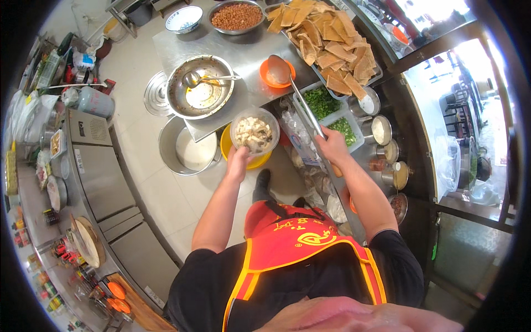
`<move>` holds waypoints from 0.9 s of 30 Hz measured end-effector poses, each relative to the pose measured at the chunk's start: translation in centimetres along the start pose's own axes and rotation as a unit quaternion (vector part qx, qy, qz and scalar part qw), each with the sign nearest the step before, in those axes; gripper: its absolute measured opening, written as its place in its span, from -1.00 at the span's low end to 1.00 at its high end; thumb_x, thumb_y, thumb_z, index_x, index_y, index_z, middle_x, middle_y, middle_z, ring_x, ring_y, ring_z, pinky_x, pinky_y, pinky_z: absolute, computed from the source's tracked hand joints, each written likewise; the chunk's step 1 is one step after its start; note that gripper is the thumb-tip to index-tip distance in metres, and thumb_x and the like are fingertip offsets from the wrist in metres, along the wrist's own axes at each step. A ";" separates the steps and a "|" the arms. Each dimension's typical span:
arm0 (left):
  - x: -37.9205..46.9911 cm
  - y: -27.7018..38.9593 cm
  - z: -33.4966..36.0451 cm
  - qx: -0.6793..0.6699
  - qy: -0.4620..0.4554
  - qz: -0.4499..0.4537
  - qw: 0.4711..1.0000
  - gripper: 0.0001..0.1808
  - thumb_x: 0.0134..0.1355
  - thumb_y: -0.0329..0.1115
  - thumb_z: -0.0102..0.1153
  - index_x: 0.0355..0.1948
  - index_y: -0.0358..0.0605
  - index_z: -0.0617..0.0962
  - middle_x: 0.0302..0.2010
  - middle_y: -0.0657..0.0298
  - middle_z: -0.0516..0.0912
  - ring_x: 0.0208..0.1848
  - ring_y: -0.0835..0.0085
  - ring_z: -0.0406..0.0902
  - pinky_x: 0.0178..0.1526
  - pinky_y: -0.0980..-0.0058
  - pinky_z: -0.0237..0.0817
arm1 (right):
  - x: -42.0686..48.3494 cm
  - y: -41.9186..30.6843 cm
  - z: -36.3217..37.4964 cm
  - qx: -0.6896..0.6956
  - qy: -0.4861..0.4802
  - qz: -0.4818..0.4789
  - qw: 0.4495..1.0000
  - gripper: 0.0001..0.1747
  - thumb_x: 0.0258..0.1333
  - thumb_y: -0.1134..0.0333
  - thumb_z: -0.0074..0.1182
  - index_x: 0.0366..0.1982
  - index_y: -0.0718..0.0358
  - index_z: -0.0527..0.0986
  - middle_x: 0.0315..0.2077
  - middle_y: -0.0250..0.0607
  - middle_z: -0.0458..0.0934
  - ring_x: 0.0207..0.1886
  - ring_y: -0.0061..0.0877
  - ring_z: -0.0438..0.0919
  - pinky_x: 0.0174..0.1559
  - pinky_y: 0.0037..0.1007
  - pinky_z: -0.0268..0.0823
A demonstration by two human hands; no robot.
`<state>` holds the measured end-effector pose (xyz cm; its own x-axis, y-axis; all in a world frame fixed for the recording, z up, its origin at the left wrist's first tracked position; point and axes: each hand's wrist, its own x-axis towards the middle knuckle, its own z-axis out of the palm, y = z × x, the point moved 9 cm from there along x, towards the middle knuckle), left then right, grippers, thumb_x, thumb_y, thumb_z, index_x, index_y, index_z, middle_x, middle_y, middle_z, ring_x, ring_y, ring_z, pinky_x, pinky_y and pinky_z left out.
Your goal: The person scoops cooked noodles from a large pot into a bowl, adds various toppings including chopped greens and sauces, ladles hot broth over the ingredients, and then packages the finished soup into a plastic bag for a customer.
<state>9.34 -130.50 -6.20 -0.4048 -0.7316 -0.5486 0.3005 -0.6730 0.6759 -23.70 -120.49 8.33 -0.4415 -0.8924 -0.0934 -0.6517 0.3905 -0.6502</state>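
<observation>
My left hand point(238, 164) grips the rim of a transparent plastic bowl point(271, 143) holding chopped pale and dark food pieces point(254, 133). In my right hand point(333, 145) is the long metal handle of a ladle point(279, 69), whose wooden end shows below my fist. The ladle's scoop is over an orange bowl point(264, 79); whether they touch is hard to tell. Under my right wrist, two plastic tubs hold chopped dark green leaves point(318, 102) and sliced scallions point(342, 130). Below the plastic bowl, partly hidden, is a yellow container point(260, 161).
On the steel table point(166, 46) stand a sauce-stained basin point(171, 97) with spoons, a basin of peanuts point(237, 17), a patterned bowl point(184, 20) and heaped brown flat pieces point(332, 37). A large metal pot point(166, 145) stands left. Seasoning tins point(381, 129) line the right side. A steel refrigerated counter point(103, 178) runs along the left.
</observation>
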 end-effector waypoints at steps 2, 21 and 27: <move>1.5 0.4 0.5 0.004 -0.003 -0.001 1.000 -0.49 0.35 -0.24 0.14 0.28 -0.18 0.45 0.22 0.15 0.57 0.25 0.27 0.55 0.28 0.16 0.42 | 0.0 0.4 -1.0 -0.018 0.029 -0.039 0.999 -0.52 0.30 0.28 0.20 0.23 0.22 0.60 -0.42 0.14 0.68 -0.37 -0.16 0.70 -0.21 -0.24 0.50; 8.4 1.9 2.7 -0.002 -0.002 -0.016 1.000 -0.39 0.36 -0.20 0.22 0.41 -0.07 0.46 0.31 0.16 0.54 0.31 0.18 0.53 0.31 0.07 0.42 | -2.6 0.9 -1.2 0.468 -0.119 0.329 0.812 -0.82 0.35 0.38 0.20 -0.24 0.38 0.53 -0.49 -0.18 0.51 -0.65 -0.55 0.40 -0.65 -0.38 0.24; 7.4 2.3 4.6 0.074 -0.040 -0.033 0.996 -0.35 0.51 -0.02 0.12 0.45 -0.21 0.40 0.42 0.05 0.46 0.41 0.10 0.47 0.43 0.06 0.36 | -11.2 -2.6 -7.0 0.134 -0.081 0.088 0.984 -0.62 0.40 0.31 0.19 0.11 0.39 0.60 -0.49 -0.25 0.64 -0.54 -0.40 0.60 -0.43 -0.31 0.48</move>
<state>3.07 -136.97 -6.41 -0.4880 -0.6716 -0.5575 0.1431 -0.6916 0.7080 -21.32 -109.91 16.32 -0.4142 -0.8492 -0.3275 -0.3793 0.4881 -0.7861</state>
